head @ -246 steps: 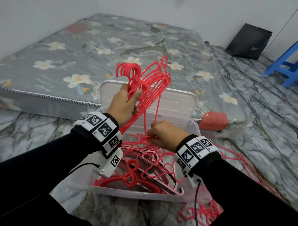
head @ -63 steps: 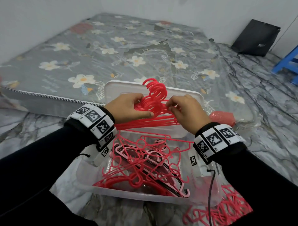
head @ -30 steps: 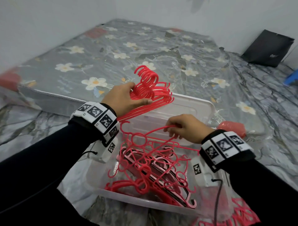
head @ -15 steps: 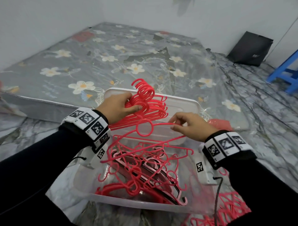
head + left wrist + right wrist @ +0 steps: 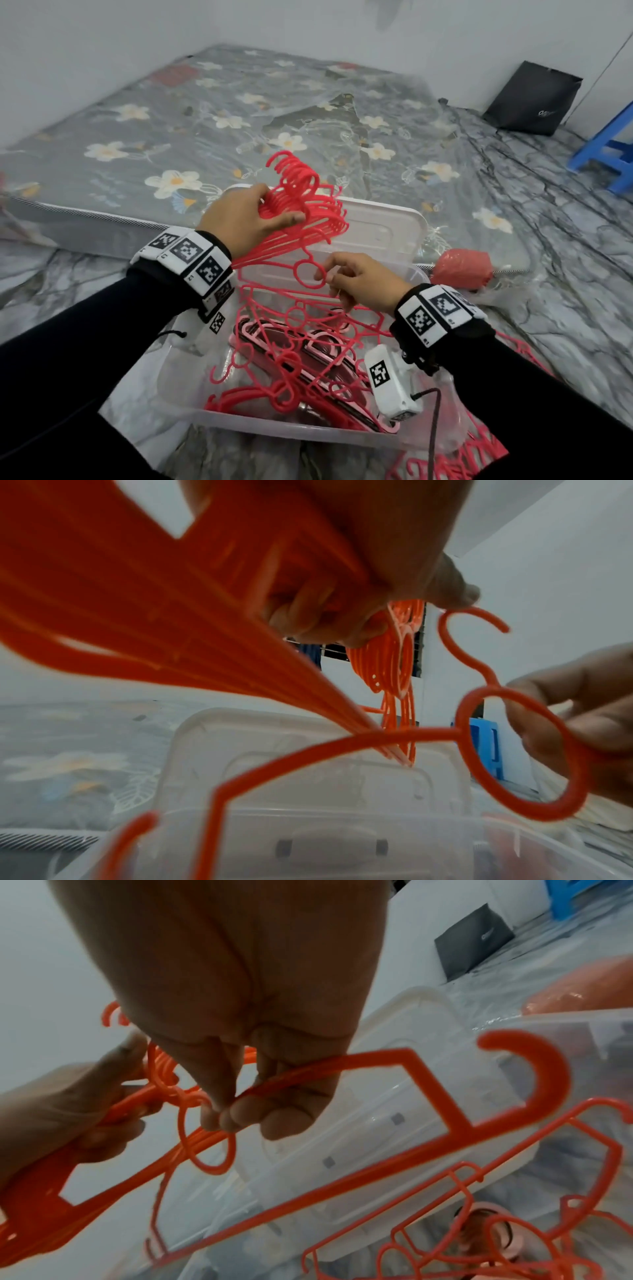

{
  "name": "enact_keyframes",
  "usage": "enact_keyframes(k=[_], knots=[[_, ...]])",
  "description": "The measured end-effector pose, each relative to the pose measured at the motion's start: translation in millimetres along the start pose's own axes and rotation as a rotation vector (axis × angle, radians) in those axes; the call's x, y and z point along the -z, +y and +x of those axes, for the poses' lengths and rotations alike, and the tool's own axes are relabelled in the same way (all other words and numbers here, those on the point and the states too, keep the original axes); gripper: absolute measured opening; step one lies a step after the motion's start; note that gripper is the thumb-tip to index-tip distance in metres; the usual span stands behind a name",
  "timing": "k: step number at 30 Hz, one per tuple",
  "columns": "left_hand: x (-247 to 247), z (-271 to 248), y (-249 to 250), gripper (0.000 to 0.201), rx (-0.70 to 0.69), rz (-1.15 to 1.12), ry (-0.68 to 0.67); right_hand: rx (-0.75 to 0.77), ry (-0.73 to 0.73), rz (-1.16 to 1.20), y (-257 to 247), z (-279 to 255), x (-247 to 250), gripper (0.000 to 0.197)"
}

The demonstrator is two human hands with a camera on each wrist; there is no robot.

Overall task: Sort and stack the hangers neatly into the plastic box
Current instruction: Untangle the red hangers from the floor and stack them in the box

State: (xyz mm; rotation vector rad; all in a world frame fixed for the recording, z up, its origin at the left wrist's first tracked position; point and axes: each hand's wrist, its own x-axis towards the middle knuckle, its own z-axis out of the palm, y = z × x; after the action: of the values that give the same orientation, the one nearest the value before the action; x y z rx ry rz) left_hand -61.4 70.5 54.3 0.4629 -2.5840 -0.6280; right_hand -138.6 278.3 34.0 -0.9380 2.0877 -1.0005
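Note:
My left hand grips a bundle of red hangers by the necks, hooks pointing up, above the back of the clear plastic box. Just below it my right hand pinches a single red hanger at the ring under its hook. In the left wrist view the bundle fans out from my fingers, and the single hanger's ring sits against the right hand's fingertips. In the right wrist view my fingers curl round the single hanger's thin arm. More red and pink hangers lie tangled in the box.
The box lid stands propped behind the box against a floral mattress. A red bag lies to the right of the box. Loose red hangers lie on the floor at lower right. A black bag and a blue stool stand at the far right.
My right hand has lifted one hanger out of the tangle and now holds it by the ring just under the bundle. The left hand has kept hold of the bundle.

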Motion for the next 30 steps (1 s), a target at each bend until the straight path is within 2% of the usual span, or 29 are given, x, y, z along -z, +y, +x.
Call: enact_keyframes(k=[3, 6, 8, 11, 13, 17, 21, 23, 27, 30], knots=[[7.0, 3.6, -8.1, 0.072, 0.120, -0.048, 0.077, -0.118, 0.037, 0.086, 10.0, -3.0, 3.8, 0.020], [12.8, 5.1, -9.9, 0.065, 0.143, -0.048, 0.139, -0.201, 0.065, 0.232, 12.5, -5.1, 4.2, 0.015], [13.0, 3.7, -10.0, 0.064, 0.131, -0.037, 0.089, -0.195, 0.067, 0.392, 7.0, -6.0, 3.0, 0.012], [8.8, 1.1, -6.9, 0.065, 0.107, -0.048, -0.003, -0.108, 0.102, 0.556, -6.2, -5.7, -0.4, 0.010], [4.6, -0.2, -2.4, 0.065, 0.076, -0.093, -0.024, -0.027, 0.166, 0.527, -14.4, -3.7, -3.1, 0.007], [-3.4, -3.5, 8.8, 0.045, 0.004, -0.236, -0.077, 0.123, 0.375, 0.229, -18.7, 4.4, -8.6, 0.007], [-17.4, -11.3, 21.2, 0.067, -0.013, -0.179, -0.178, 0.197, 0.487, 0.130, -17.9, 10.7, -15.0, 0.009], [-21.0, -13.3, 26.3, 0.070, -0.005, -0.190, -0.172, 0.199, 0.515, 0.189, -17.3, 12.3, -15.9, 0.014], [-24.6, -16.5, 30.8, 0.056, -0.001, -0.218, -0.182, 0.217, 0.532, 0.274, -15.6, 11.2, -11.3, 0.016], [-22.4, -15.7, 32.4, 0.058, -0.001, -0.207, -0.204, 0.226, 0.432, 0.373, -13.6, 10.9, -2.4, 0.015]])
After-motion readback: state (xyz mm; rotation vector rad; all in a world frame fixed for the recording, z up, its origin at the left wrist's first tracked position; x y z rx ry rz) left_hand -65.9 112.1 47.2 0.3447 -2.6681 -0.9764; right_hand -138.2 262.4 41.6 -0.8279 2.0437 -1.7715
